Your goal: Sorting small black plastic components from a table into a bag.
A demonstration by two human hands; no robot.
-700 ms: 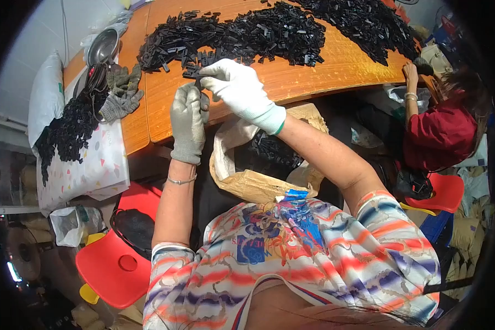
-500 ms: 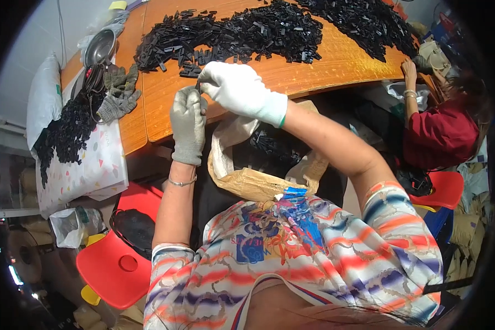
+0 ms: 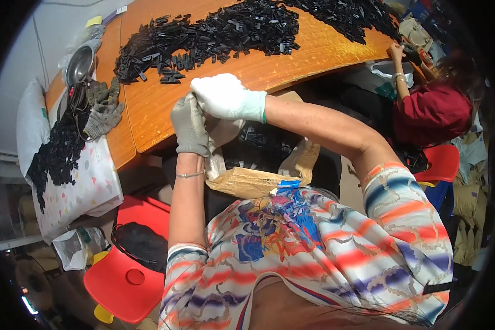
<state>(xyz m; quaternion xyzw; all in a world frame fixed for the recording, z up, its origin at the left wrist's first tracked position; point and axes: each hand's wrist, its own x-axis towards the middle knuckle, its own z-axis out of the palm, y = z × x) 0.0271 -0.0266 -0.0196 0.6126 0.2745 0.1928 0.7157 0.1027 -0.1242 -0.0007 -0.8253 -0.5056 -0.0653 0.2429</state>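
Where our two gloves touch: we see no piece, since our right hand (image 3: 228,98) covers the tips of our left hand (image 3: 191,125); whether one is pinched between them, we cannot tell.
Grey glove: our left fingers are curled in, closed against the other glove.
White glove: our right fingers are folded down nearly to a fist, its hold hidden from us.
Black pieces: just beyond our left hand lies a loose cluster (image 3: 171,76), and past it the main pile (image 3: 242,30) spreads over the orange table (image 3: 319,52).
Paper sack: below our hands it gapes open, its brown rim (image 3: 242,182) toward us, dark pieces inside; our right forearm crosses its far side.
Left of our left hand: grey work gloves (image 3: 105,110), a metal bowl (image 3: 80,65) and a black heap (image 3: 60,146) crowd the table's end.
Red chair: it stands nearer us, below our left hand (image 3: 126,286).
Dark red sleeve: well right of our right hand, a co-worker (image 3: 432,113) sits.
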